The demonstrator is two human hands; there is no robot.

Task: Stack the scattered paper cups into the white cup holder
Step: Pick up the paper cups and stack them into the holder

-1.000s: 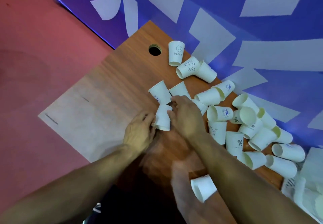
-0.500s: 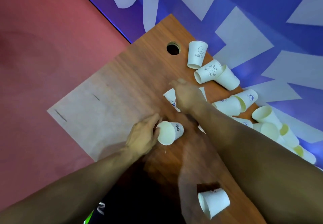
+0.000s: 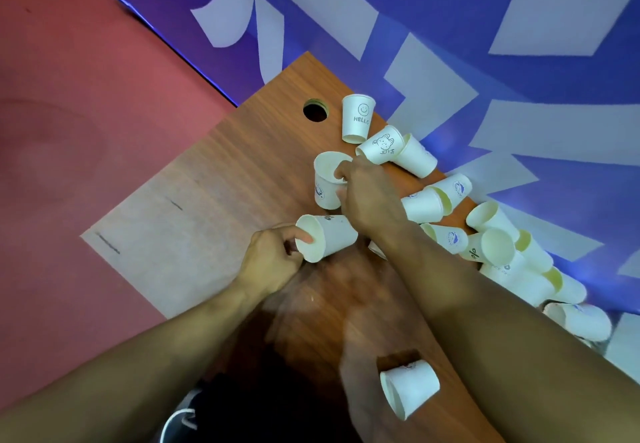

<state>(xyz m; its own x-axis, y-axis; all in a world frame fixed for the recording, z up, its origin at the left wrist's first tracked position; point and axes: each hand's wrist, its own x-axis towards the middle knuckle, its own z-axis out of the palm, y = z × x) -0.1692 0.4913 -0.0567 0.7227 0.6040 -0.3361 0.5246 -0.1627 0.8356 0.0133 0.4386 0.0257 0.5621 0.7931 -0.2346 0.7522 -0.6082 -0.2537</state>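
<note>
Head view: my left hand (image 3: 270, 256) and right hand (image 3: 367, 197) each pinch white paper cups (image 3: 330, 235), judged light and crushable, at their rims.

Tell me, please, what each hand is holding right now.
Left hand: grips a sideways cup by its rim.
Right hand: grips an upright cup, one finger hooked inside its rim.

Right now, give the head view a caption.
Left hand grips a paper cup; right hand pinches a second cup at the table.
</note>
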